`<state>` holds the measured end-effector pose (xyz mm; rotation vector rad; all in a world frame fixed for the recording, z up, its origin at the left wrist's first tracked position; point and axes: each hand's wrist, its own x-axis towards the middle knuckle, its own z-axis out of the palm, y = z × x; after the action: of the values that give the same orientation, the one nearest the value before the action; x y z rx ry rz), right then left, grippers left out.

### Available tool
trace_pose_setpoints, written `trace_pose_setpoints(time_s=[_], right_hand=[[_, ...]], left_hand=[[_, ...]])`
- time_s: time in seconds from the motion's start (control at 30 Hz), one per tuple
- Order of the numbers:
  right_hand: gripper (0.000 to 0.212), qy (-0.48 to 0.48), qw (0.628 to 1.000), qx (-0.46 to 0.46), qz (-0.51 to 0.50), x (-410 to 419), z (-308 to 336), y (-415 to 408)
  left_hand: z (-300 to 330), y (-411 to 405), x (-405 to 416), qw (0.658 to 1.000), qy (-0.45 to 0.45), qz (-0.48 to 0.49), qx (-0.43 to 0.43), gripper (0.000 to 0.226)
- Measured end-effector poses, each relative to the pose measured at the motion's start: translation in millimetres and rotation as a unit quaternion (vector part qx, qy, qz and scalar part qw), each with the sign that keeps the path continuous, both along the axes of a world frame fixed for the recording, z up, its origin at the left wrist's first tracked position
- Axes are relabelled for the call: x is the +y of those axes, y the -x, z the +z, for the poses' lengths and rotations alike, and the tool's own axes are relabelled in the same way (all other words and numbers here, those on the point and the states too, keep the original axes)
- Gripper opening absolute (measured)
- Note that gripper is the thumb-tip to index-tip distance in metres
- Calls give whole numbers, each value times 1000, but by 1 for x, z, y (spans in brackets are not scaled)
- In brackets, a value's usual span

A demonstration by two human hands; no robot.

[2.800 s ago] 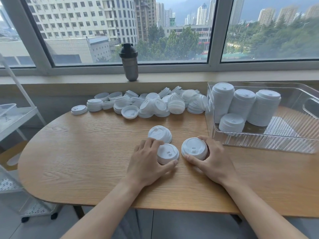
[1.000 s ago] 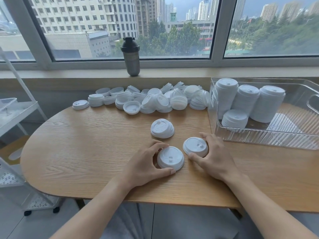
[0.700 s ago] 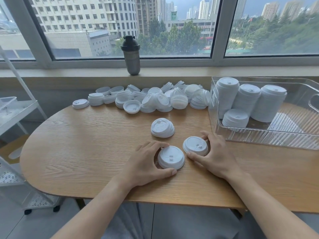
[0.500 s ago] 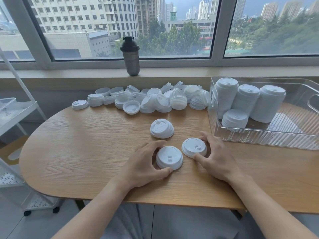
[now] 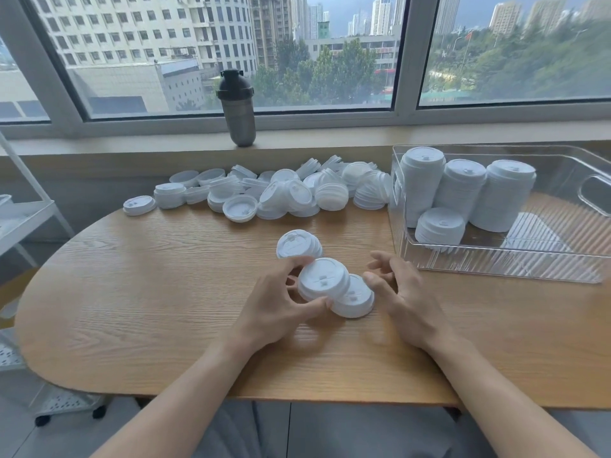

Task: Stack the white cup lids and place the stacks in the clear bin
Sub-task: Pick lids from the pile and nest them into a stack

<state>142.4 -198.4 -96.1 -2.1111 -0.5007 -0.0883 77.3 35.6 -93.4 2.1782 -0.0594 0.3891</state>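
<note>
My left hand [image 5: 276, 305] grips a short stack of white lids [image 5: 323, 283], lifted and partly over a second short stack [image 5: 355, 298] lying on the table. Beside that second stack hovers my right hand [image 5: 401, 294], fingers loosely curled and holding nothing. A third small stack [image 5: 298, 243] sits just behind. Along the table's back edge lies a pile of loose white lids [image 5: 281, 191]. The clear bin [image 5: 502, 262] at right holds three tall lid stacks [image 5: 463, 186] and one short stack [image 5: 439, 224].
A dark shaker bottle [image 5: 238, 109] stands on the window sill behind the pile. A white rolling cart [image 5: 23, 219] stands left of the wooden table [image 5: 132, 292]. The table's front edge runs close to my forearms.
My left hand has lifted its lid stack and carried it right, over the other stack. My right hand has let go of that stack and pulled slightly away.
</note>
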Motion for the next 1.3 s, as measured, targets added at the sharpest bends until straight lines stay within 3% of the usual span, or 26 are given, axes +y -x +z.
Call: trace_pose_setpoints(time_s=[0.13, 0.7, 0.83, 0.9, 1.0, 1.1, 1.2, 1.3], right_hand=[[44, -40, 999, 7, -14, -2, 0, -3], [18, 55, 996, -60, 26, -1, 0, 1], [19, 64, 996, -55, 28, -1, 1, 1], [25, 65, 997, -41, 26, -2, 3, 3], [59, 85, 995, -24, 43, -4, 5, 5], [79, 140, 986, -53, 77, -3, 2, 2], [76, 138, 985, -69, 78, -1, -1, -1], [73, 130, 986, -83, 65, 0, -3, -4]], left_hand=[[0, -12, -21, 1000, -9, -27, -3, 72], [-8, -14, -32, 987, -159, -21, -10, 76], [-8, -14, -29, 985, -167, -33, -5, 76], [-7, -14, -24, 992, -117, -36, -6, 72], [-5, -18, -13, 998, -35, 13, -40, 47], [-6, -29, 4, 991, -46, 97, -84, 31], [-7, -42, 21, 986, -89, 123, -66, 49], [-5, -53, 33, 993, -87, 82, 1, 75]])
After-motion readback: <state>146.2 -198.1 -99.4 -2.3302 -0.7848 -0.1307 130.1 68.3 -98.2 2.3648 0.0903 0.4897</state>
